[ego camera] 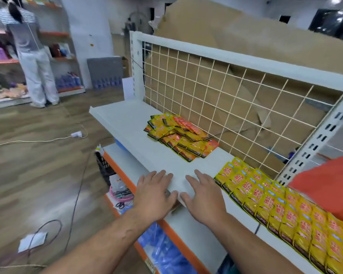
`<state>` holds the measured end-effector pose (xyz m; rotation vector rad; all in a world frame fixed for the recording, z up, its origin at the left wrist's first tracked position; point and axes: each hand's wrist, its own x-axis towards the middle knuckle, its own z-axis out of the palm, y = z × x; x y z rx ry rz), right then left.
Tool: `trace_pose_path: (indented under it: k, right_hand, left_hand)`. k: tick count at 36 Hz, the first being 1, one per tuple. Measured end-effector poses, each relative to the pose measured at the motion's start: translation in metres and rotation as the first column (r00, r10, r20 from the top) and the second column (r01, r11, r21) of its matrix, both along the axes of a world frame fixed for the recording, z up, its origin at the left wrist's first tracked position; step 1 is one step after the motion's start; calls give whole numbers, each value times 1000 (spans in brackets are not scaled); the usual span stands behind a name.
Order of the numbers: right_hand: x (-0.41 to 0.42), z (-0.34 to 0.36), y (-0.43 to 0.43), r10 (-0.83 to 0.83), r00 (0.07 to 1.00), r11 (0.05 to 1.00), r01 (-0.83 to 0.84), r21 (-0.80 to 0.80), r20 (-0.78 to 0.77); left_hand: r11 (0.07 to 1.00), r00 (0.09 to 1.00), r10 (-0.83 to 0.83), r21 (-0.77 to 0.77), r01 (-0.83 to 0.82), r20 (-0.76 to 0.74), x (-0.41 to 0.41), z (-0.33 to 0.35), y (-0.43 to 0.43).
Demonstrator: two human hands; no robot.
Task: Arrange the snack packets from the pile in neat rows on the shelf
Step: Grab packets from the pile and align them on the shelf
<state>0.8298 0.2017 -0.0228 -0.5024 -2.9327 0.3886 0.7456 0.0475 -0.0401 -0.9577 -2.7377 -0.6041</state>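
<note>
A loose pile of yellow and orange snack packets (181, 135) lies on the white shelf (125, 123) against the wire grid back. To the right, several yellow packets (281, 206) stand in overlapping neat rows along the shelf. My left hand (154, 192) and my right hand (203, 196) rest flat on the bare shelf near its front edge, side by side, fingers spread and straight, holding nothing. Both hands sit between the pile and the rows, the right one just left of the first row.
A wire grid panel (226, 99) with cardboard behind it backs the shelf. An orange-edged lower shelf (166, 226) holds blue packs. An orange sleeve (329, 180) intrudes at right. Cables and a power strip (76, 134) lie on the wooden floor; a person (31, 56) stands at far-left shelves.
</note>
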Motion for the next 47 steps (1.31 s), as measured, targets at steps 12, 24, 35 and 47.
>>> trace_pose_path:
  k: [12,24,35,47]
  right_hand:
    - [-135,9,20,126,992,990,-125,-57,13]
    - [-242,4,6,-11,1000,999,11,-51,2]
    - [-323,11,-18,-533,846,835,531,-143,27]
    - [-338,12,-38,-773,628,568,747,-346,86]
  left_hand:
    - [995,992,95,-36,-92,86,-115,10,19]
    - [993,999,16,115,-19,33,-254,13,27]
    - [986,974,-167,25,165,153,-377,17,65]
    - [949,891,-309,48,311,332,-410,9,82]
